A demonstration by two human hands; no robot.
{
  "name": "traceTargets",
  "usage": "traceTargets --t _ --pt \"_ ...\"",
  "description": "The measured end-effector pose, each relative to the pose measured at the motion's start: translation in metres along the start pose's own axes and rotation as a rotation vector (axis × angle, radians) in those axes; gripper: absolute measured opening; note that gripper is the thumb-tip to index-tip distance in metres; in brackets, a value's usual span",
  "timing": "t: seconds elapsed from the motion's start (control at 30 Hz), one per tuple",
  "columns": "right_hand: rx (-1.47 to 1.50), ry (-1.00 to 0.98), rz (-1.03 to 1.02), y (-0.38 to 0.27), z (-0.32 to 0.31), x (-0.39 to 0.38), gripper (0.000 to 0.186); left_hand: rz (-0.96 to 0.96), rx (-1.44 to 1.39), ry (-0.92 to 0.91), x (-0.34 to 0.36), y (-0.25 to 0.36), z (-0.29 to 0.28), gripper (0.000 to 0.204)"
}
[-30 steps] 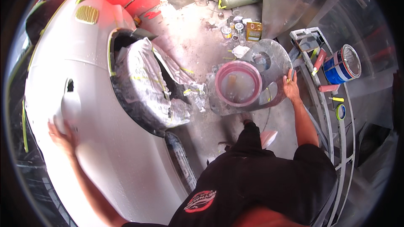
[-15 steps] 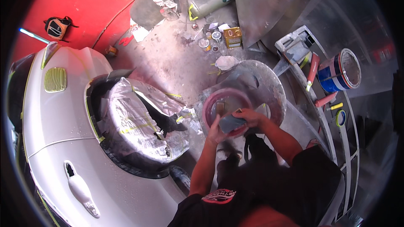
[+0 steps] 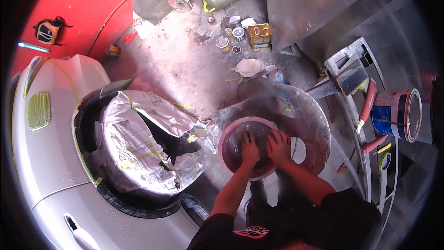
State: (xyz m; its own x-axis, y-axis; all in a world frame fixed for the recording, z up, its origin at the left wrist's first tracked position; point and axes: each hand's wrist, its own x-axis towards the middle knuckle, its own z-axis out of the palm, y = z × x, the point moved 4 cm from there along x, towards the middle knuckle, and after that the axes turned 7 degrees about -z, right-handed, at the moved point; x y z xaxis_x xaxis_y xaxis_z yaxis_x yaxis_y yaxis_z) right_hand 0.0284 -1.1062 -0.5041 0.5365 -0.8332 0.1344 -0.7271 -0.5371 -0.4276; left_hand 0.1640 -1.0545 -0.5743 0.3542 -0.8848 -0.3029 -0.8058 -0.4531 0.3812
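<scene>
A round maroon basin [image 3: 223, 157] stands on a worn, scuffed round surface with cut-out openings [image 3: 305, 111]. My left hand [image 3: 250, 150] reaches down inside it, fingers stretched and slightly apart, their tips beside a brownish patch at the far left of the basin. My right hand [image 3: 279, 147] lies over the basin's right side with its fingers spread. Between the hands the inside of the basin looks dark. I cannot make out there the grey sheet that the earlier frame shows. No held thing shows in either hand.
At left stands a silver car body [image 3: 51, 157], its wheel opening covered with masking sheet [image 3: 138, 157]. A metal rack [image 3: 356, 125] at right bears a blue paint can [image 3: 397, 113] and red-handled tools [image 3: 369, 102]. A yellow tin [image 3: 260, 36] and small tubs [image 3: 222, 42] stand ahead.
Half a second ago both hands held a dark grey sheet above the basin. Now they are lowered into and over the basin, and the sheet is not distinct. The whole view has shifted.
</scene>
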Motion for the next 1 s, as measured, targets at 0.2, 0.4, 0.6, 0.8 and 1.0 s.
traceTargets --t 0.2,0.4,0.6,0.8,1.0 --pt "0.054 -0.003 0.048 0.006 0.010 0.005 0.020 -0.025 0.159 -0.444 0.002 -0.011 0.090 0.057" --pt "0.114 0.001 0.029 0.001 0.009 -0.002 0.011 -0.208 -0.774 -0.885 0.027 -0.121 0.179 0.036" --pt "0.085 -0.002 -0.042 -0.009 0.027 -0.018 0.011 -0.507 -1.273 -0.590 -0.061 -0.070 -0.241 0.024" --pt "-0.069 -0.062 -0.010 0.020 0.045 -0.012 0.029 -0.369 0.069 0.398 -0.261 -0.126 -0.590 0.034" --pt "-0.358 -0.219 0.057 -0.055 0.034 0.028 0.045 -0.671 1.097 0.708 -0.425 -0.174 -0.767 0.065"
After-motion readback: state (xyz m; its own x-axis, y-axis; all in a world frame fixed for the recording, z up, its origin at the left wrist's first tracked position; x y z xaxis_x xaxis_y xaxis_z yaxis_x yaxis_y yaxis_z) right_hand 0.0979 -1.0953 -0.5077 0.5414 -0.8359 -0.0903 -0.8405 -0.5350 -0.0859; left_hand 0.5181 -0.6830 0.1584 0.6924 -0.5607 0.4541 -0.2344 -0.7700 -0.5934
